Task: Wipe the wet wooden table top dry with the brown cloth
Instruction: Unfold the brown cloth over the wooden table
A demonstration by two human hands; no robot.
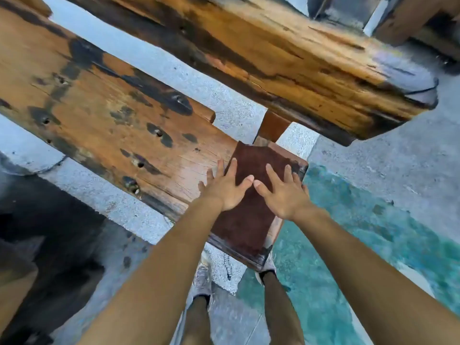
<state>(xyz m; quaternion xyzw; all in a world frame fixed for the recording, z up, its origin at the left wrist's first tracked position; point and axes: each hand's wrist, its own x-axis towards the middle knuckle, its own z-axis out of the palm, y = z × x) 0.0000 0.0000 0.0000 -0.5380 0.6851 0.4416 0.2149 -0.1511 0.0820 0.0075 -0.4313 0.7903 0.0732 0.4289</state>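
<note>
Both my hands lie flat, palms down, fingers straight and spread wide, gripping nothing. The brown cloth [249, 220] is spread over the near end of the wooden board [112, 115], and both palms press on it. My left hand [225, 189] sits at the cloth's left edge, its outer fingers reaching onto bare wood. My right hand [283, 192] is just beside it, thumbs almost touching. The board carries dark blotches. A thicker wooden slab [286, 53] runs beyond it. My shoes [202, 277] stand below, beside teal-painted ground [348, 232].
</note>
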